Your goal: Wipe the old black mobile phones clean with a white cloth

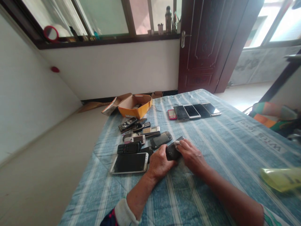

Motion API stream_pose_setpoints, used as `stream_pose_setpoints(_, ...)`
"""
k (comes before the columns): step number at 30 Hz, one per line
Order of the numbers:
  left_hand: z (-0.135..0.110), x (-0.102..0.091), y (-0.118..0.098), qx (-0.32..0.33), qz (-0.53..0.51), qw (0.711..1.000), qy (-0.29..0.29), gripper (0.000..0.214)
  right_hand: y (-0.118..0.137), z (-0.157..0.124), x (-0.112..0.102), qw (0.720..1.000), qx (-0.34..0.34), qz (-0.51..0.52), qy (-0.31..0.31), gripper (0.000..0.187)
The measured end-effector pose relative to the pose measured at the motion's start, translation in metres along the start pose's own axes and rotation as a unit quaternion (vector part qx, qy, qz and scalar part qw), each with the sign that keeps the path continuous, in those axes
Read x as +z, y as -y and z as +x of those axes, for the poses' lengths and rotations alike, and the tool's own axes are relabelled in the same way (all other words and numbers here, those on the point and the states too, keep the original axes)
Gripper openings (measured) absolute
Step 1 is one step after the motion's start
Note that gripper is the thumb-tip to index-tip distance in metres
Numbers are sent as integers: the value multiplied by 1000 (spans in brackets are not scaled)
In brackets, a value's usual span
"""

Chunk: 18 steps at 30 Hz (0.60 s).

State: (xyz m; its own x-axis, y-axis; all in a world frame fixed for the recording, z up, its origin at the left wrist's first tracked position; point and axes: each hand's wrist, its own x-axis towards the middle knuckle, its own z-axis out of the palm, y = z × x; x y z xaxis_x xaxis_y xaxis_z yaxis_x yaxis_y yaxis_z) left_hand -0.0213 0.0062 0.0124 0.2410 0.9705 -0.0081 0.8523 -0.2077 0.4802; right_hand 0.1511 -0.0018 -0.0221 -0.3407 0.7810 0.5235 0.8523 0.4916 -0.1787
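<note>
My left hand (160, 163) is closed round the near end of a dark phone (172, 150) lying on the blue striped cloth of the table (211, 147). My right hand (191, 155) rests on the same phone from the right, fingers pressed on a small white wad (177, 143) against its top. A white-edged phone with a dark screen (129, 163) lies just left of my left hand. Several older keypad phones (137, 131) are scattered beyond it. A black oval phone (161, 139) sits right above my left hand.
Several phones (194, 111) lie in a neat row at the far side, a pink one (172, 114) leftmost. An orange cardboard box (135, 106) stands at the far left corner. A yellow-green bottle (281, 179) lies at the right edge. A dark wooden door (207, 47) stands behind.
</note>
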Motion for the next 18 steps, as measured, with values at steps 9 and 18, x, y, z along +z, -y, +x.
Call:
stream_pose_setpoints(9, 1, 3, 5, 5, -4, 1000, 3, 51, 27, -9, -5, 998, -56, 42, -8, 24)
stream_pose_setpoints(18, 1, 1, 3, 12, -10, 1000, 7, 54, -5, -12, -7, 999, 45, 10, 3, 30)
